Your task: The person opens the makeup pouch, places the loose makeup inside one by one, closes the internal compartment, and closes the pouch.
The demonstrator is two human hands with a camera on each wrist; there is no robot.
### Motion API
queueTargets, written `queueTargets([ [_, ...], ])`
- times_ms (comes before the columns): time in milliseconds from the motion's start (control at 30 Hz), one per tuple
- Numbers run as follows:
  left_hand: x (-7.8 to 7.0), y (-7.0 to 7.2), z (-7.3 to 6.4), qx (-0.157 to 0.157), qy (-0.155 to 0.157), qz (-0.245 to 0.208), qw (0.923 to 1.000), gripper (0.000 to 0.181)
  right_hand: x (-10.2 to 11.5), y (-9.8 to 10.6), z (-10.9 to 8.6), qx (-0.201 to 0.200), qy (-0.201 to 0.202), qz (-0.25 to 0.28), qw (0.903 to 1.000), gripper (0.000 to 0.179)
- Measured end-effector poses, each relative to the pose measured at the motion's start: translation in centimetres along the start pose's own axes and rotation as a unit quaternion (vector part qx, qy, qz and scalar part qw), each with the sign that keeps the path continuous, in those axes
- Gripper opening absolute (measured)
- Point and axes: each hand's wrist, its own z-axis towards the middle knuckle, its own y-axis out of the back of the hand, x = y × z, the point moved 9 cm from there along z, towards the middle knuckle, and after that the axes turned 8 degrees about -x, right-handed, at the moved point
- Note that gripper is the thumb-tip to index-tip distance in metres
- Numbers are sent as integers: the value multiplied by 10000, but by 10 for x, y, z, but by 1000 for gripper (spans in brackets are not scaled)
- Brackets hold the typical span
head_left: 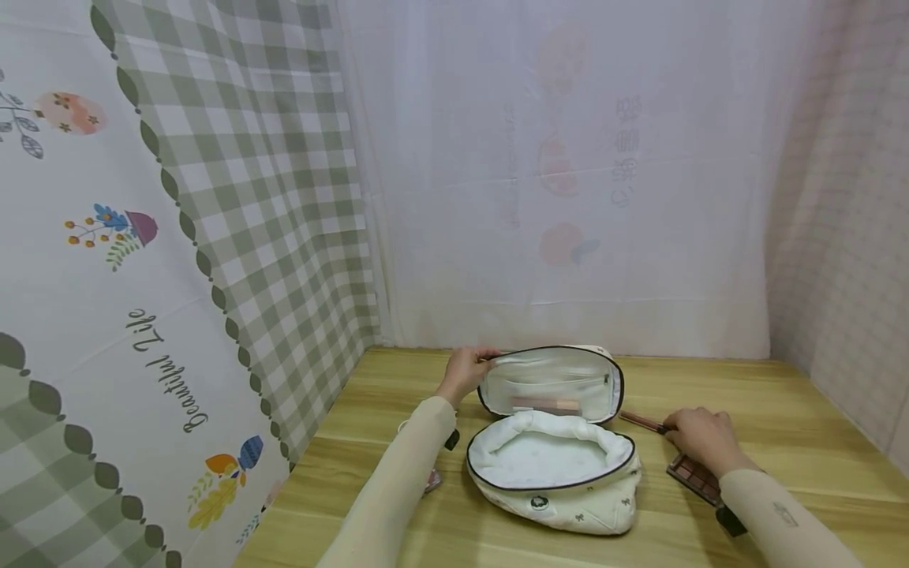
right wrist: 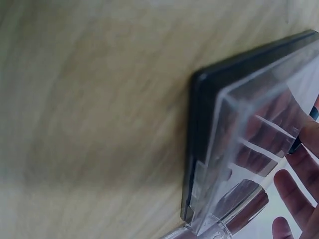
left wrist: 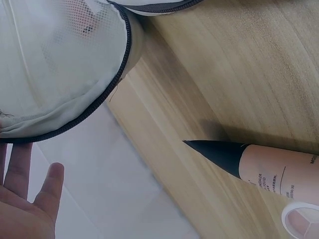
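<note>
A cream cosmetic bag point(head_left: 554, 517) with small bow prints and dark zip edging stands unzipped, its lid point(head_left: 611, 386) raised at the back. At the lid's upper left edge, my left hand point(head_left: 465, 374) grips the rim, fingers behind it. A pinkish stick-shaped item point(head_left: 547, 405) shows in the lid's mesh pocket. To the right of the bag, my right hand point(head_left: 703, 436) pinches the dark end of a slim brown stick point(head_left: 641, 422). Just below that hand lies an eyeshadow palette point(head_left: 692, 477); its clear lid point(right wrist: 249, 129) shows close up in the right wrist view.
A peach concealer tube point(left wrist: 279, 169) with a pointed black cap lies on the wooden table point(head_left: 341, 473), beside a white-rimmed compact point(left wrist: 299, 221). Near the left sleeve is a small pink item point(head_left: 432, 480). A shiny rose-brown cylinder point(right wrist: 246, 204) sits by the palette. Curtains hang around the table.
</note>
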Motion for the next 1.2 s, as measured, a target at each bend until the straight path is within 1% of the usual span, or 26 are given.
queueTargets([
  [133,-1,-1,1,-9,-54,70,10000,20,1,4,-1,-122,-1,-53,9999,15],
  [267,0,-1,1,-9,-35,103,9999,21,2,8,-1,-262,-9,-44,9996,16],
  [500,0,-1,1,-7,-85,85,9999,20,3,16,-2,-653,-40,40,9979,17],
  [667,-1,-1,1,12,-71,58,10000,21,0,22,-3,-906,-167,182,9956,17],
  [800,-2,-1,0,18,-56,61,10000,21,-3,26,-4,-1090,-199,145,9937,18],
  [900,-1,-2,1,26,-9,70,10000,21,-5,29,-6,-1216,-210,126,9923,19],
  [1000,-1,-2,1,18,-25,103,9999,21,-8,32,-8,-1371,-233,161,9902,20],
  [1133,-1,-2,1,-16,-117,126,9999,21,-10,38,-9,-1666,-269,223,9854,21],
  [1200,-1,-2,0,-11,-93,104,9999,21,-11,41,-10,-1809,-285,278,9827,21],
])
